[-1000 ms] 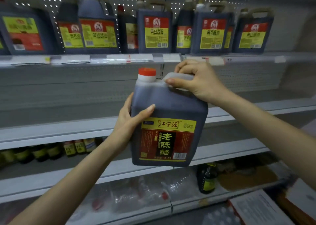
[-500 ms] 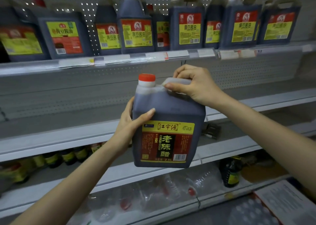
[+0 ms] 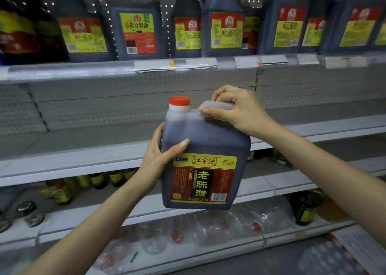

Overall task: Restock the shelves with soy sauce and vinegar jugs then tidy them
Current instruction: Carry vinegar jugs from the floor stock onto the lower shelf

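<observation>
**Spotter:** Where is the vinegar jug right now?

**Operator:** In the air in front of the bare shelf, not yet resting on it. In my view its base hangs lower than that shelf's front edge. I have the right hand curled round the handle on top. The left hand wraps the jug's left flank, thumb pressed on the front face above the label.

**Spotter:** What worries you?

**Operator:** Weight, mostly. It looks full, and the left hand grips a smooth wall. If I loosen the top grip too soon, I judge it could slide and drop towards the small bottles below the bare shelf.

**Spotter:** And clearance?

**Operator:** The red cap rides high. Above the bare shelf runs the price rail, under the soy sauce jugs. If I lift too far while pushing in, the cap could catch it. Setting the base only half on the lip could tip the jug back at me.
</observation>
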Demonstrator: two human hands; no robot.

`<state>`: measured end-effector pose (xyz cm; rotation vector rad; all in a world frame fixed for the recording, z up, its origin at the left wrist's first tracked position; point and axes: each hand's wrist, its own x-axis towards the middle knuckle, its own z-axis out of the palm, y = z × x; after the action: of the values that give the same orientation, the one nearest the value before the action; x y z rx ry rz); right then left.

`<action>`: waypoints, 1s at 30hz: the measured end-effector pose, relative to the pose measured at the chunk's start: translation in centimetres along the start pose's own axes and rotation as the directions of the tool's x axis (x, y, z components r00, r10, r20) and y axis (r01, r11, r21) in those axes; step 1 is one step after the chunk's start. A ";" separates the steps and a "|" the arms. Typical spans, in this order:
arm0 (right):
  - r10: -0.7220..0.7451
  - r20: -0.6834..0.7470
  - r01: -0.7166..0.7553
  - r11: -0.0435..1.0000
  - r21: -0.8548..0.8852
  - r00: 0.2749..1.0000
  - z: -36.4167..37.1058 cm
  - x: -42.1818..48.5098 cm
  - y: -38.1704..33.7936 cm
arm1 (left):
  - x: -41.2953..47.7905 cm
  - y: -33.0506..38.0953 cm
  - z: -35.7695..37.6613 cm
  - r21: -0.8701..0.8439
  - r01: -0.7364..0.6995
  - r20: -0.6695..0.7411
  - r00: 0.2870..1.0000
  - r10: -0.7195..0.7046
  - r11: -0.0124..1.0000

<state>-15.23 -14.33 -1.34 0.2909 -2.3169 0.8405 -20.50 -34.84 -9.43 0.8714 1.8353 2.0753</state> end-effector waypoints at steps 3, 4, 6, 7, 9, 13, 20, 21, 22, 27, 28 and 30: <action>-0.020 0.016 0.020 0.999 0.035 1.000 2.2 1.1 -0.8 | -0.5 0.0 -2.2 0.007 0.004 -0.036 0.999 -0.004 1.000; -0.028 0.022 0.027 0.998 0.049 0.999 2.9 1.5 -1.0 | -0.6 0.0 -2.9 0.007 0.005 -0.048 0.999 -0.005 1.000; -0.036 0.039 0.033 0.997 0.072 0.999 4.2 2.3 -1.3 | -0.6 -0.3 -4.4 0.013 0.008 -0.070 0.998 -0.007 1.000; -0.041 0.048 0.037 0.996 0.077 0.998 5.0 2.8 -1.4 | -0.6 -0.4 -5.1 0.019 0.008 -0.080 0.997 -0.006 1.000; -0.051 0.067 0.045 0.995 0.089 0.996 6.5 3.7 -1.6 | -0.4 -0.8 -6.6 0.032 0.004 -0.103 0.995 -0.001 0.999; -0.070 0.077 0.060 0.990 0.130 0.995 9.5 5.9 -1.3 | 0.7 -1.4 -9.7 0.042 -0.004 -0.120 0.993 0.009 0.999; -0.083 0.081 0.073 0.990 0.122 0.993 15.2 11.1 -0.4 | 4.3 -2.3 -16.2 0.122 -0.040 -0.146 0.988 0.057 0.992; -0.082 0.086 0.071 0.990 0.121 0.993 16.0 11.9 -0.3 | 4.9 -2.5 -17.1 0.130 -0.041 -0.149 0.987 0.061 0.991; -0.082 0.087 0.072 0.990 0.119 0.993 16.9 12.8 -0.3 | 5.4 -2.6 -18.1 0.132 -0.039 -0.150 0.987 0.059 0.991; -0.097 0.082 0.085 0.987 0.135 0.992 21.7 16.4 -0.6 | 7.0 -2.8 -23.3 0.128 -0.017 -0.154 0.987 0.037 0.992; -0.096 0.083 0.084 0.986 0.143 0.992 22.6 16.8 -0.9 | 7.2 -2.8 -24.3 0.130 -0.018 -0.162 0.986 0.040 0.991; -0.097 0.082 0.084 0.985 0.154 0.992 24.3 17.6 -1.4 | 7.5 -3.0 -26.3 0.134 -0.028 -0.183 0.982 0.052 0.991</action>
<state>-40.35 -30.76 -3.52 0.5052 -2.3066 0.9755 -42.08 -51.78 -11.24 0.7731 2.0872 2.1457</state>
